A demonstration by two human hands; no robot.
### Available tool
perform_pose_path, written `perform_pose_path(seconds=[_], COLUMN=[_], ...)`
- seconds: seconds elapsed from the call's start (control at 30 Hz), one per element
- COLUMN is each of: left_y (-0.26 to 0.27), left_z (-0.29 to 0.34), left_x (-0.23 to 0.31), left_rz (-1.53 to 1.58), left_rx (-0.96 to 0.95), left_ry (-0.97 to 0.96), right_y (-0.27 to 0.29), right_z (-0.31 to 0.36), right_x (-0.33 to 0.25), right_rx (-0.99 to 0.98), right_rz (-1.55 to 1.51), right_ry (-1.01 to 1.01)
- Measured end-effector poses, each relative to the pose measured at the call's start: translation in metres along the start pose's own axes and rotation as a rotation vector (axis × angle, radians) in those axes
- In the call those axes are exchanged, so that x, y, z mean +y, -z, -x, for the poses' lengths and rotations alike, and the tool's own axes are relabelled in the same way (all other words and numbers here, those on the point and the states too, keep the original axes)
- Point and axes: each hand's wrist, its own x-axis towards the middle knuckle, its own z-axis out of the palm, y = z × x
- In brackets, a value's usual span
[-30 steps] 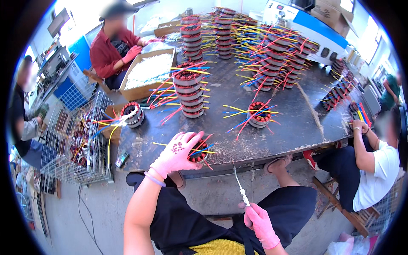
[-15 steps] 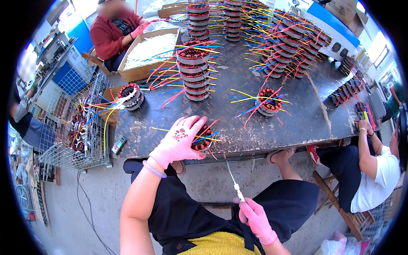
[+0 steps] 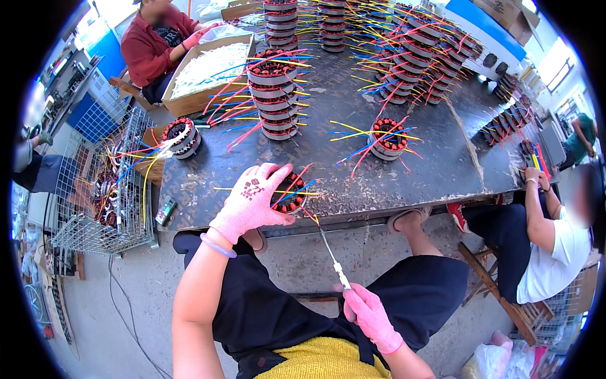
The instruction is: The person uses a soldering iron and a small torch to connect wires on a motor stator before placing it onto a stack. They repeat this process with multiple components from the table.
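Gripping, head view: left hand (image 3: 251,199), pink-gloved, fingers curved around left side of coil-wound ring (image 3: 297,201) at near edge of table (image 3: 353,189); coloured wires jut from ring. Right hand (image 3: 372,316), also pink-gloved, fingers wrapped on white-handled rod tool (image 3: 340,273), tip by red-yellow wire end (image 3: 314,217); contact unclear. Second ring (image 3: 387,146) stands farther back, ring stack (image 3: 273,101) beyond to left.

Left gloved hand (image 3: 249,196): pink, dark-red diamond print on back. Right gloved hand (image 3: 372,318): pink. Bracelet (image 3: 218,246): lilac. Wound ring (image 3: 291,206): red-and-black top, greyish side; wires (image 3: 303,189) red, blue, yellow. Tool (image 3: 339,270): white handle, silvery shaft. Tabletop (image 3: 341,180): blackish, pale scuffs. Knit top (image 3: 322,360): yellow. Trousers (image 3: 410,284): dark. Carton (image 3: 196,102): brown.
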Motion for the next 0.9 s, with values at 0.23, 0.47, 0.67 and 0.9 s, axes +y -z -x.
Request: perform_pose_path(seconds=[0.23,0.47,0.67,0.9], left_y=[-0.0005,-0.0029,-0.0021,-0.0029], left_z=[-0.0002,0.0021,-0.0016,0.0001], left_x=[-0.0001,-0.0069,-0.0043,-0.0047], left_rz=[-0.003,0.004,0.016,0.013], left_rx=[-0.017,0.003,-0.015,-0.003], left_ry=[0.006,-0.045,-0.037,-0.029], right_y=[-0.0023,-0.0021,-0.0014,-0.0005], right_z=[0.0006,0.0004,-0.0018,-0.0022], right_x=[-0.0028,-0.0014,-0.0001,0.0026], right_rx=[0.01,0.008,-0.003,0.008], right_rz=[0.009,0.005,-0.044,0.014], right_ry=[-0.001,0.015,0.009,0.024])
